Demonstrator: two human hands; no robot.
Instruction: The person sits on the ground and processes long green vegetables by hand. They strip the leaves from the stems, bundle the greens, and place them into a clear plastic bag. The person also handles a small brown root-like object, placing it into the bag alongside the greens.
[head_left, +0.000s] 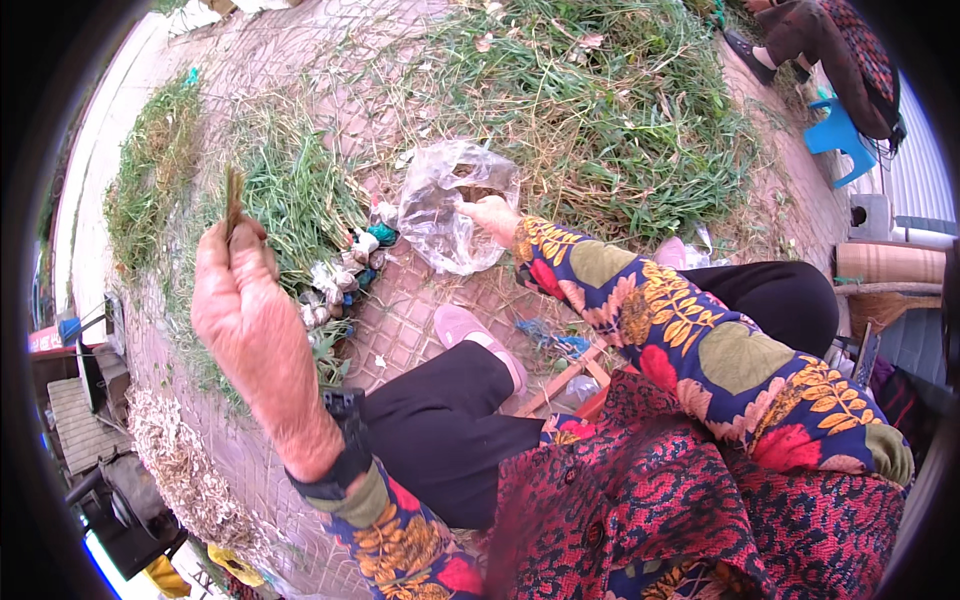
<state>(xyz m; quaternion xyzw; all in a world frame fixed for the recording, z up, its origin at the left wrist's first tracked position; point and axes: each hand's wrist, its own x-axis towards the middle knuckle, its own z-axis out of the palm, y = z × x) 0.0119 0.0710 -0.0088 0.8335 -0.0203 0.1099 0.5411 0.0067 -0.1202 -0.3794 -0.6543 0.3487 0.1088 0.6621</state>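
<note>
My left hand is raised at the left, its fingers pinched on a small bunch of brownish plant stems. My right hand reaches to a clear plastic bag on the brick paving, its fingers at the bag's opening; whether they grip the film cannot be told. Brown material shows inside the bag. Just left of the bag lie bundles of green grass-like plants, their root ends wrapped in white, green and blue plastic.
A wide heap of loose green plants lies beyond the bag, another pile at far left. Pale dry scraps cover the lower left. A seated person is at upper right, near a blue plastic stool. Blue string lies near my shoe.
</note>
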